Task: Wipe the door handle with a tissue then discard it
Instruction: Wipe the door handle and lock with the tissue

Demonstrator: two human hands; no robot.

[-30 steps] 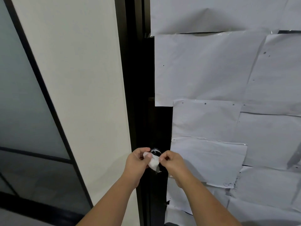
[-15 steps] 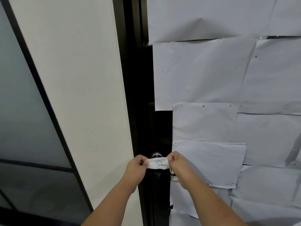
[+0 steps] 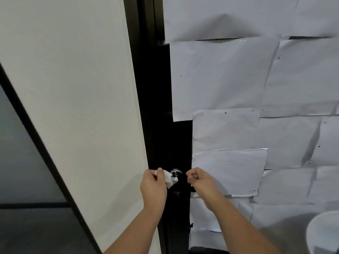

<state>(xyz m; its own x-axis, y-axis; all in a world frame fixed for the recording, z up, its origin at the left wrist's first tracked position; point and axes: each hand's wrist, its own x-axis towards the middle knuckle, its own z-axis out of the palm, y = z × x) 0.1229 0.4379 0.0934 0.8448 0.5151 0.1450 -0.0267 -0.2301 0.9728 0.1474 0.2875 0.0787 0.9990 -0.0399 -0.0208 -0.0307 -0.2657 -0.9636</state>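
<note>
A small crumpled white tissue (image 3: 169, 178) hangs from my left hand (image 3: 153, 187), pinched between thumb and fingers just left of the door handle. The dark door handle (image 3: 176, 173), with a shiny round part, sits on the black door edge (image 3: 174, 143) between my two hands. My right hand (image 3: 200, 179) is just right of the handle, fingers curled shut with nothing seen in them. The lever part of the handle is lost against the black door.
White paper sheets (image 3: 238, 88) cover the door to the right. A cream wall panel (image 3: 82, 107) and a dark-framed glass pane (image 3: 22, 153) lie to the left. A white round container rim (image 3: 324, 233) shows at the bottom right.
Half a second ago both hands stretched the tissue across the handle. My right hand has let go, and the tissue now hangs bunched from my left hand.
</note>
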